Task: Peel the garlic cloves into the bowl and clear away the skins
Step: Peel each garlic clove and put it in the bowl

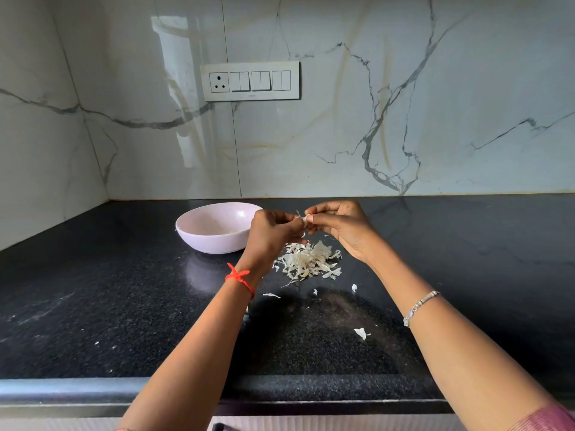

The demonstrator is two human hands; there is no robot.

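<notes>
Both hands, left hand (270, 232) and right hand (337, 227), are pinching a small garlic clove (304, 218); its papery skin is tearing easily, best gripped at the tip.

- small pale garlic clove (306, 218), skin partly loose, pinched between left hand (270, 236) and right hand (340, 227)
- pale pink round bowl (199, 241), upright, just left of the hands
- heap of white papery skins (308, 259) directly beneath, stray flakes nearer
</notes>
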